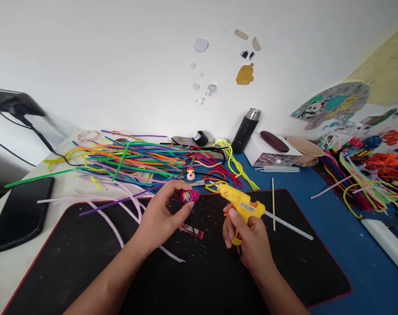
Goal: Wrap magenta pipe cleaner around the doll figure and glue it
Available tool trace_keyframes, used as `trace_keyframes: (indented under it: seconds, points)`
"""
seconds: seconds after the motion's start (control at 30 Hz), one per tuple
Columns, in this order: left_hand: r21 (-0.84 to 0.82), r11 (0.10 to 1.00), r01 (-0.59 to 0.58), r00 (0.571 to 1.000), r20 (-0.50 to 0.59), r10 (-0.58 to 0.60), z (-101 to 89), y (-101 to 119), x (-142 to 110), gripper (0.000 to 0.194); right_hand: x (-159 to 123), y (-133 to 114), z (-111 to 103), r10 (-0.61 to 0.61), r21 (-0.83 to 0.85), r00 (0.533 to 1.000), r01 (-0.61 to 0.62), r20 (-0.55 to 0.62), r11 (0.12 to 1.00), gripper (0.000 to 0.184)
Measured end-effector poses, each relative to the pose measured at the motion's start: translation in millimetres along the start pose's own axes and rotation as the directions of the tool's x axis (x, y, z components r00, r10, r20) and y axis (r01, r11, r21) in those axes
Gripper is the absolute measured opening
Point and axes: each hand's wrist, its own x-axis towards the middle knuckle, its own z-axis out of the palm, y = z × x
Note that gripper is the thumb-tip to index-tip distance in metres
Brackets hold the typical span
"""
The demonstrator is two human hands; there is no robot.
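Between the thumb and fingers of my left hand [162,214] is a small magenta craft piece [189,196] with bits of green and other colours in its middle. My right hand [248,236] is wrapped round the grip of a yellow hot glue gun [240,202]. The gun's nozzle points up and left, apart from the craft piece. A clear glue stick [290,226] sticks out of its back. Just behind the craft piece stands a little figure [191,173] with a white face and a pink top. Below my left hand lies a pink-red box cutter or similar slim tool [192,231].
A black mat [100,262] covers the table's front. Behind it lies a heap of coloured pipe cleaners [142,155]. A phone [21,214] is at left; a black flask [246,131] and white box [271,153] stand at the back. A wooden stick [273,205] lies right of the gun.
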Motion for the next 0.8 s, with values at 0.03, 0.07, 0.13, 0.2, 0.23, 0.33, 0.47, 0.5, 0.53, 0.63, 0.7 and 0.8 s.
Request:
trace_keyframes:
  seconds: [0.03,0.07,0.13,0.2,0.23,0.33,0.47,0.5,0.53,0.63,0.7,0.8]
  points:
    - [-0.007,1.0,0.001,1.0,0.005,-0.001,0.2,0,0,0.02,3,1,3,0.003,0.029,1.0,-0.003,0.001,1.0,0.044]
    - [-0.014,1.0,0.001,1.0,0.011,-0.001,0.3,1,0,0.019,6,2,6,0.008,0.056,1.0,-0.008,0.002,0.998,0.043]
    - [-0.028,1.0,0.001,1.0,0.02,0.0,0.5,1,1,0.018,12,4,13,0.025,0.105,1.0,-0.027,0.016,0.994,0.043]
    - [-0.039,0.999,0.003,1.0,0.031,-0.001,0.9,1,1,0.017,16,6,21,0.034,0.141,0.999,-0.04,0.042,0.989,0.047]
    - [-0.043,0.999,0.003,0.999,0.041,-0.002,1.2,1,1,0.017,18,7,24,0.038,0.152,0.998,-0.046,0.056,0.987,0.049]
    - [-0.057,0.998,0.011,0.998,0.07,-0.007,2.2,0,0,0.018,20,10,32,0.06,0.165,0.994,-0.075,0.094,0.984,0.052]
    - [-0.085,0.996,0.029,0.996,0.081,-0.022,3.7,3,-1,0.018,19,14,36,0.062,0.162,0.99,-0.083,0.13,0.983,0.054]
    - [-0.093,0.995,0.032,0.996,0.086,-0.024,4.1,4,-1,0.018,18,15,37,0.056,0.158,0.99,-0.077,0.131,0.985,0.054]
    - [-0.103,0.994,0.036,0.995,0.093,-0.026,4.6,5,-1,0.018,18,15,37,0.053,0.148,0.99,-0.073,0.134,0.986,0.052]
    - [-0.12,0.991,0.061,0.992,0.114,-0.047,5.8,7,-1,0.019,17,17,37,0.047,0.115,0.987,-0.065,0.156,0.991,0.048]
    - [-0.113,0.99,0.083,0.99,0.12,-0.069,6.4,7,-1,0.019,16,18,37,0.042,0.114,0.986,-0.061,0.163,0.992,0.046]
    - [-0.116,0.988,0.101,0.988,0.127,-0.086,6.8,7,-2,0.018,16,19,38,0.023,0.124,0.984,-0.046,0.178,0.991,0.053]
